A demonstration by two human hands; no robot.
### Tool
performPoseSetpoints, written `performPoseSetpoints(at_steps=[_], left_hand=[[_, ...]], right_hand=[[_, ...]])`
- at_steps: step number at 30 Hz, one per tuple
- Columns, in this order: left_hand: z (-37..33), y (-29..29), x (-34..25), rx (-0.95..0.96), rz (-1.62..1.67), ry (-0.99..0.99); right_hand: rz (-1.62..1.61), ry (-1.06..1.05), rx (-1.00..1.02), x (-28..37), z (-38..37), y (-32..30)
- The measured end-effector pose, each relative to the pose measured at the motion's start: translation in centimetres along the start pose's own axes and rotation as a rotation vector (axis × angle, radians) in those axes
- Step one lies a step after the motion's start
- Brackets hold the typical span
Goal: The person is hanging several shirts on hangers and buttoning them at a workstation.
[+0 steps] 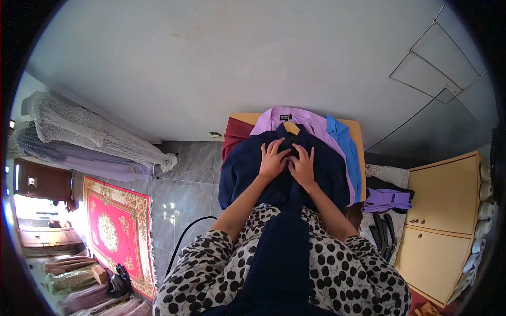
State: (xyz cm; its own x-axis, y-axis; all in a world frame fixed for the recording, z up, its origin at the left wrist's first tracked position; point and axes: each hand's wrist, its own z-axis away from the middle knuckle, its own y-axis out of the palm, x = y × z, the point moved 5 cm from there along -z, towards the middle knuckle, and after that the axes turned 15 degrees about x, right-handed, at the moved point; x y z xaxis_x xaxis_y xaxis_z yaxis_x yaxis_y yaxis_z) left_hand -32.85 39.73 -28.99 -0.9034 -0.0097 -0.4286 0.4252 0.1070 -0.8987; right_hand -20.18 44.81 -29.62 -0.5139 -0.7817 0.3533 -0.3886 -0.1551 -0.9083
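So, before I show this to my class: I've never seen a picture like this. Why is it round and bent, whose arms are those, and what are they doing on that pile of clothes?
There is no machine here. The single picture comes from a wide fisheye camera worn on a person's head, looking down, so straight edges bend toward the rim. The arms in spotted sleeves rising from the lower edge are the wearer's own. The left hand and right hand lie close together, pressed on the front of a dark navy shirt. Whether the fingers pinch a button or fold is too small to tell. The shirt lies on top of a lilac shirt, a blue shirt and a maroon garment, stacked on a wooden table. A red patterned rug lies on the tiled floor at the left.
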Motion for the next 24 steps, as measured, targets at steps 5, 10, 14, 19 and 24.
performPoseSetpoints(at_steps=[5, 10, 14, 19, 24], left_hand=[[2.9, -0.3, 0.8, -0.047, 0.023, 0.004], [5.0, 1.5, 0.5, 0.223, -0.036, 0.03], [5.1, 2.8, -0.3, 0.205, -0.131, 0.073], [5.6, 4.4, -0.7, 0.349, -0.228, 0.07], [6.5, 4.4, -0.5, 0.313, -0.144, -0.044]], right_hand=[[-0.041, 0.241, -0.087, -1.1, 2.8, -2.0], [-0.016, 0.282, 0.052, -0.5, 5.2, -0.9], [-0.011, 0.297, 0.08, -0.2, 5.7, 0.3], [0.006, 0.38, 0.202, -0.7, 5.8, 1.3], [0.016, 0.46, 0.32, -0.4, 7.0, 1.6]])
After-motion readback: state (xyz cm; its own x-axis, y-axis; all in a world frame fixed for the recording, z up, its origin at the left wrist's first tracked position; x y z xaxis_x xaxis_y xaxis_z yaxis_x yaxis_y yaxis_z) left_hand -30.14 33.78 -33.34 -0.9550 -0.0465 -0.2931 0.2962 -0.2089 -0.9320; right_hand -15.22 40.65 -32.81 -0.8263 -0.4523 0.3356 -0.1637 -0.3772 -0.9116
